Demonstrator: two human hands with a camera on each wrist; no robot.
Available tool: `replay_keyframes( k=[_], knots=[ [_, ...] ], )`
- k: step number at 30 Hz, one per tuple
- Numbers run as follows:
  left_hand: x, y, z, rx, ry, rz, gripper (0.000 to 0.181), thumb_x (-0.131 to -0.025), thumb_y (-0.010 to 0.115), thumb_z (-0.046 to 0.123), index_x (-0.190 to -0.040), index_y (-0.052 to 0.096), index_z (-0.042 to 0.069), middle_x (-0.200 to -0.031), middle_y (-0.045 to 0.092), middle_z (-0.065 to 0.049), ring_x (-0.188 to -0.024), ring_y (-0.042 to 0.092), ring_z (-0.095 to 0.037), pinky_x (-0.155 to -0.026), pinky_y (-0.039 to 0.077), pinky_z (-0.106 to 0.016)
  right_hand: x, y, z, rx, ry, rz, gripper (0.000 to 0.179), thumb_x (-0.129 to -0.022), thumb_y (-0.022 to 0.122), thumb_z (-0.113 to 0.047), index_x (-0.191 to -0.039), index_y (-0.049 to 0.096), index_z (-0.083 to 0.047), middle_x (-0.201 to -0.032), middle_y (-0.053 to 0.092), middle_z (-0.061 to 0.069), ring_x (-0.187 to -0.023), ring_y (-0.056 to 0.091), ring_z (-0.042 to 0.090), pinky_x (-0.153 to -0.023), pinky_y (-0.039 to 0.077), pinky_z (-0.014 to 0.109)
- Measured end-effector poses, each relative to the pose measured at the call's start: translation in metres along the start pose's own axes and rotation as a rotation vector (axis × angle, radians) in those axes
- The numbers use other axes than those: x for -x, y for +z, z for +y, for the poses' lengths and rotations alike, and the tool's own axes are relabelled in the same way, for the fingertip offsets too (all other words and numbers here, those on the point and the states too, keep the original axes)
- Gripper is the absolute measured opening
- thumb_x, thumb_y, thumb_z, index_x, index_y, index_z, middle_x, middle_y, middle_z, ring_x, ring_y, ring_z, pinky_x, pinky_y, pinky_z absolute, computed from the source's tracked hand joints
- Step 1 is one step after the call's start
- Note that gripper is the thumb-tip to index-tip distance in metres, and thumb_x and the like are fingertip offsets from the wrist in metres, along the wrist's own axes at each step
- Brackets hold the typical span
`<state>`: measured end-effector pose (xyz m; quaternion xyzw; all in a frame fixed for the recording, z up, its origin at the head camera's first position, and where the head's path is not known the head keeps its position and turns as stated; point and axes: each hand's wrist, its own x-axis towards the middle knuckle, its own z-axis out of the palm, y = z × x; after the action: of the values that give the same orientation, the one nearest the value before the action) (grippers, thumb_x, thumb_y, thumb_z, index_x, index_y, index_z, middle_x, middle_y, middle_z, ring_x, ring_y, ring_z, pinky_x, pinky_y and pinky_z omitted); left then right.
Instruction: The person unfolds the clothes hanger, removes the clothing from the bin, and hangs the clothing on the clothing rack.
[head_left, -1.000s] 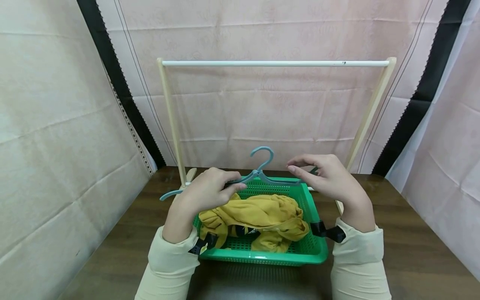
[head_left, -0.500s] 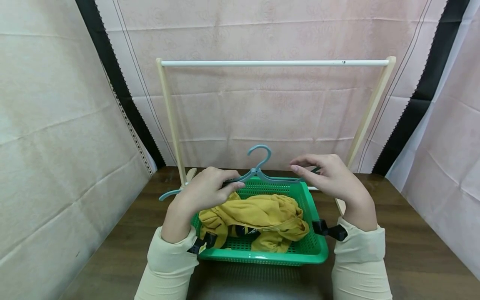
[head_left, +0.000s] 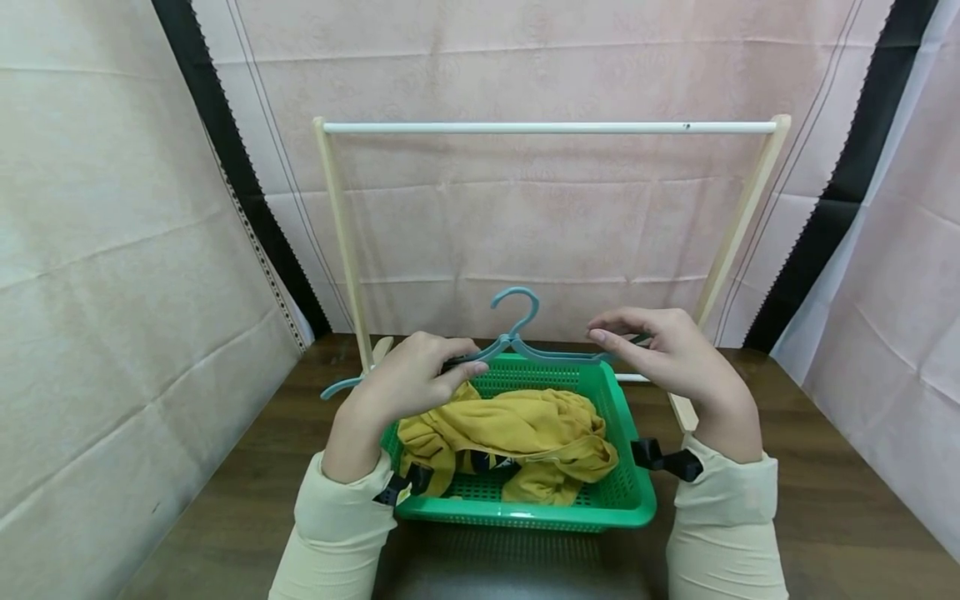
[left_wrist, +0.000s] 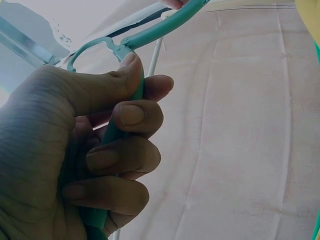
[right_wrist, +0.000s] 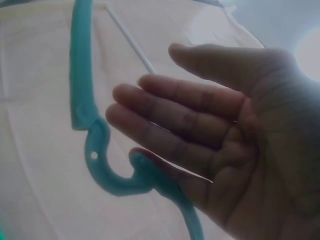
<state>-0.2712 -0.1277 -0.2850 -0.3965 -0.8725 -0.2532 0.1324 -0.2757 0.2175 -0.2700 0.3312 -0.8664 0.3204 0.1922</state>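
Observation:
A blue-green clothes hanger (head_left: 555, 357) is held above the basket with its hook upward. My left hand (head_left: 412, 375) grips its left arm, and in the left wrist view the fingers and thumb (left_wrist: 107, 82) curl round it. My right hand (head_left: 660, 350) is at the hanger's right end. In the right wrist view its fingers (right_wrist: 170, 115) are extended and only loosely bent, and the little finger lies against the notched end of the hanger (right_wrist: 107, 175). Below, a mustard-yellow garment (head_left: 525, 425) lies crumpled in the green basket (head_left: 525, 513).
Behind the basket stands a rack with a white crossbar (head_left: 547, 127) and cream side posts (head_left: 341, 242). The brown wooden table (head_left: 810, 483) carries both. Pale cloth walls (head_left: 97, 275) with black strips enclose the table on the back and sides.
My right hand has moved slightly to the right along the hanger's end. The hanger's hook has shifted a little left and up. My left hand keeps its grip.

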Motion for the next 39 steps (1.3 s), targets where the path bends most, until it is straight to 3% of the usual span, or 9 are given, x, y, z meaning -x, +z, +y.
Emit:
replay_keyframes(
  k=[22,30,39],
  knots=[
    [0.001,-0.006,-0.002,0.003,0.001,0.04,0.015,-0.103,0.06,0.029,-0.103,0.072,0.019,-0.056,0.042,0.013,-0.041,0.032,0.0,-0.041,0.029,-0.023,0.001,-0.005,-0.002,-0.074,0.036,-0.051,0.017,-0.102,0.063,-0.024,-0.116,0.073,-0.026,-0.109,0.074,-0.008,-0.099,0.069,0.009,-0.081,0.055,0.027],
    [0.003,-0.004,-0.008,0.101,0.004,0.052,0.012,-0.103,0.061,0.026,-0.101,0.072,0.02,-0.058,0.044,0.011,-0.041,0.032,-0.002,-0.042,0.03,-0.023,0.003,-0.004,0.001,-0.14,0.024,-0.076,0.018,-0.103,0.062,-0.019,-0.116,0.073,-0.023,-0.108,0.074,-0.006,-0.099,0.07,0.017,-0.081,0.055,0.025],
    [0.003,-0.004,-0.011,0.124,0.029,0.085,0.013,-0.103,0.061,0.026,-0.096,0.07,0.022,-0.063,0.051,0.01,-0.043,0.033,-0.004,-0.044,0.032,-0.025,0.001,-0.003,0.003,-0.144,0.025,-0.093,0.019,-0.103,0.062,-0.021,-0.118,0.073,-0.022,-0.106,0.074,-0.003,-0.094,0.069,0.017,-0.076,0.055,0.026]
  ],
)
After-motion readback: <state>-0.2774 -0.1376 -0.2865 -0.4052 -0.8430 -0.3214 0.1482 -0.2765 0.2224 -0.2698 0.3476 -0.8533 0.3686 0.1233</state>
